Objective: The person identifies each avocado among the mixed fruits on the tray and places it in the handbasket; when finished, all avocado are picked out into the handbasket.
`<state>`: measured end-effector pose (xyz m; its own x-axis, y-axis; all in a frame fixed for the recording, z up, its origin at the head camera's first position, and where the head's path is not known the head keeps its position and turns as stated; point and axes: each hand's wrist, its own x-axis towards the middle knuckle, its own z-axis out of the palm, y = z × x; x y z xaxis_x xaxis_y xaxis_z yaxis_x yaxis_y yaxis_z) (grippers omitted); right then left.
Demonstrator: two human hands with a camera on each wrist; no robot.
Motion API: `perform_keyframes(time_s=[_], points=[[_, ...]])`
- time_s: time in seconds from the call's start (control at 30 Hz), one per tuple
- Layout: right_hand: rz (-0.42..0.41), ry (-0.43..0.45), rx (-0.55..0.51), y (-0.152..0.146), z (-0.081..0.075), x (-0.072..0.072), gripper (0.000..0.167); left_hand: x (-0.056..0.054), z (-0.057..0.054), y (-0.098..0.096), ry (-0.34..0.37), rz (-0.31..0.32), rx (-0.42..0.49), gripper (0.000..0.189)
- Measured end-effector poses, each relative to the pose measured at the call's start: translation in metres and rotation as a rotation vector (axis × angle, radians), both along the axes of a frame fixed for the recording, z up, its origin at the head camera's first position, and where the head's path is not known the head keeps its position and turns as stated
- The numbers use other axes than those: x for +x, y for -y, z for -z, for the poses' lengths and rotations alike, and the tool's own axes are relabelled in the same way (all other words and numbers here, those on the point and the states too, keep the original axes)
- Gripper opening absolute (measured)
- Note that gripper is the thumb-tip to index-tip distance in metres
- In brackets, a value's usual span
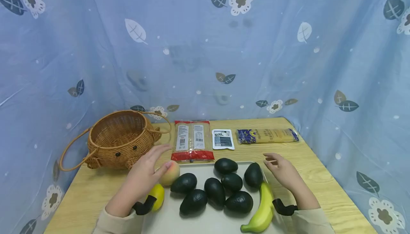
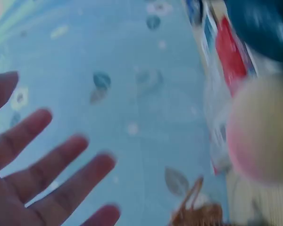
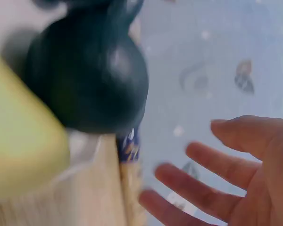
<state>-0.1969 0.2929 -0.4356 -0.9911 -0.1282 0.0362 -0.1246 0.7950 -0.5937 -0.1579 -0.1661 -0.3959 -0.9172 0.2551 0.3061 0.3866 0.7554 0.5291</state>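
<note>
My left hand (image 1: 145, 175) hovers over the left edge of the pale tray (image 1: 169, 223), fingers extended and spread in the left wrist view. Partly behind it lie a peach (image 1: 172, 174) and a yellow lemon-like fruit (image 1: 157, 196). Past the tray's right edge, my right hand (image 1: 283, 171) is raised with loosely bent fingers and holds nothing. Nearest to it are a dark avocado (image 1: 253, 175) and a banana (image 1: 263, 209) along the tray's right side. Several more avocados (image 1: 214, 193) lie across the middle of the tray.
A wicker basket (image 1: 125, 152) with two handles stands at the back left. Behind the tray lie a red-edged clear packet (image 1: 193, 141), a small white labelled packet (image 1: 222, 139) and a pack of noodles (image 1: 269, 135). A blue patterned curtain (image 1: 198, 48) surrounds the wooden table (image 1: 323, 180).
</note>
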Motion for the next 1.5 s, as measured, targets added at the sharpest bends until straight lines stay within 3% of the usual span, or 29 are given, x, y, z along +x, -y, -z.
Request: perform_keyframes(time_s=[0.1, 0.23, 0.33, 0.43, 0.53, 0.73, 1.03, 1.27, 1.5], points=[[-0.028, 0.077, -0.13, -0.02, 0.012, -0.009, 0.034, 0.008, 0.003, -0.017, 0.046, 0.06, 0.002, 0.043], [-0.148, 0.203, -0.327, -0.04, 0.035, -0.019, 0.029, 0.012, 0.015, -0.038, 0.063, 0.16, -0.092, 0.041], [-0.25, 0.231, -0.367, -0.048, 0.052, -0.026, 0.029, 0.014, 0.024, -0.05, 0.119, 0.21, -0.161, 0.043], [-0.31, 0.191, -0.333, -0.052, 0.066, -0.032, 0.03, 0.015, 0.032, -0.058, 0.183, 0.215, -0.207, 0.045], [-0.318, 0.164, -0.312, -0.054, 0.074, -0.037, 0.029, 0.016, 0.039, -0.065, 0.202, 0.194, -0.253, 0.047], [-0.306, 0.133, -0.272, -0.056, 0.08, -0.044, 0.025, 0.018, 0.048, -0.074, 0.221, 0.096, -0.298, 0.049], [-0.325, 0.051, -0.344, -0.051, 0.092, -0.056, 0.027, 0.018, 0.055, -0.07, 0.253, -0.016, -0.323, 0.054], [-0.354, 0.091, -0.31, -0.048, 0.097, -0.053, 0.028, 0.019, 0.064, -0.063, 0.29, -0.044, -0.351, 0.069], [-0.332, 0.144, -0.332, -0.055, 0.091, -0.06, 0.03, 0.014, 0.072, -0.064, 0.245, -0.027, -0.326, 0.076]])
